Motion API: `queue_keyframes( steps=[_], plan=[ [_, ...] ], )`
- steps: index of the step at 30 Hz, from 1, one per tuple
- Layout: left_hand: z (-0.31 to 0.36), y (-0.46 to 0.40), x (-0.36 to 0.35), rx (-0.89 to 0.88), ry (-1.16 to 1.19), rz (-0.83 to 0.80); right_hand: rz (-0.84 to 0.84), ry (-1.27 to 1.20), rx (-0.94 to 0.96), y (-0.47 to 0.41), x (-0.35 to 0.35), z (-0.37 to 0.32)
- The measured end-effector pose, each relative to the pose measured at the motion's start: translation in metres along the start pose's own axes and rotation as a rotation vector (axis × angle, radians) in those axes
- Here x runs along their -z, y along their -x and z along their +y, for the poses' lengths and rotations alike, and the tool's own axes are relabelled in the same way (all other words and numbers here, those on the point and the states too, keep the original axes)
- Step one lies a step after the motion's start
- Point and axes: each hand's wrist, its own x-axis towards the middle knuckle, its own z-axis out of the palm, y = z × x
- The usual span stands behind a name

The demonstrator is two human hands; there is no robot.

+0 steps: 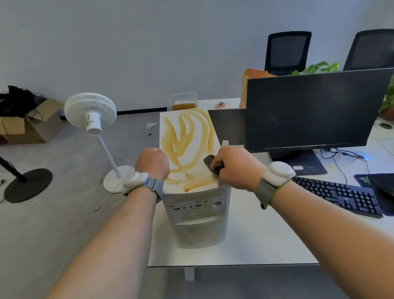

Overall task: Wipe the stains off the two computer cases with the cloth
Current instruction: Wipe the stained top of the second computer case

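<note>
Right hand (234,164) fingers clench the cloth (212,163); stains (185,136) stretch lengthwise ahead-left along the case (196,211); left hand (152,162) grips its edge.

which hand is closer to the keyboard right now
Right. The right hand, gripping the cloth on the white case's top, is just left of the keyboard; the left hand is beyond the case.

Monitor (316,110) just beside case (187,135)
</note>
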Motion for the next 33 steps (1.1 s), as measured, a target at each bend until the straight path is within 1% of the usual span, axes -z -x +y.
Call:
queue_keyframes(
  steps=[2, 5, 8, 11, 15, 16, 17, 19, 20, 21, 23, 24, 26, 27, 30, 33],
  plan=[
    [0.003, 0.002, 0.002, 0.033, 0.041, -0.013, -0.015, -0.032, -0.042, -0.002, 0.011, -0.002],
    [0.004, 0.005, 0.005, 0.123, 0.179, -0.036, 0.104, -0.117, -0.097, -0.002, 0.006, -0.004],
    [0.004, 0.007, 0.006, 0.197, 0.335, -0.035, 0.129, -0.107, -0.096, 0.004, -0.010, -0.010],
    [0.000, 0.005, 0.002, 0.232, 0.433, -0.061, 0.132, -0.104, -0.127, 0.009, -0.014, -0.015],
    [-0.004, -0.004, -0.002, 0.179, 0.491, -0.101, 0.117, -0.136, -0.254, 0.000, -0.004, -0.022],
    [-0.005, -0.006, -0.003, 0.198, 0.515, -0.092, 0.141, -0.155, -0.276, -0.003, -0.005, -0.025],
    [-0.007, -0.007, -0.002, 0.168, 0.468, -0.093, 0.177, -0.166, -0.284, -0.003, -0.009, -0.029],
    [-0.009, -0.006, 0.000, 0.130, 0.459, -0.099, 0.267, -0.170, -0.283, -0.001, -0.025, -0.036],
    [-0.009, -0.004, 0.000, 0.133, 0.500, -0.112, 0.308, -0.158, -0.278, 0.003, -0.032, -0.040],
    [-0.010, -0.002, 0.002, 0.111, 0.520, -0.129, 0.327, -0.146, -0.279, 0.007, -0.038, -0.043],
    [-0.013, 0.001, 0.007, 0.073, 0.484, -0.186, 0.303, -0.143, -0.316, 0.008, -0.034, -0.045],
    [-0.013, 0.000, 0.004, 0.064, 0.534, -0.181, 0.292, -0.160, -0.349, 0.007, -0.030, -0.043],
    [-0.012, -0.003, 0.004, 0.097, 0.636, -0.149, 0.335, -0.218, -0.411, 0.006, -0.021, -0.037],
    [-0.011, -0.004, 0.003, 0.075, 0.609, -0.121, 0.374, -0.230, -0.433, 0.008, -0.020, -0.034],
    [-0.008, -0.007, 0.002, 0.026, 0.527, -0.106, 0.440, -0.265, -0.427, 0.015, -0.031, -0.035],
    [-0.009, -0.011, -0.001, 0.022, 0.491, -0.100, 0.455, -0.196, -0.418, 0.022, -0.045, -0.038]
  ],
)
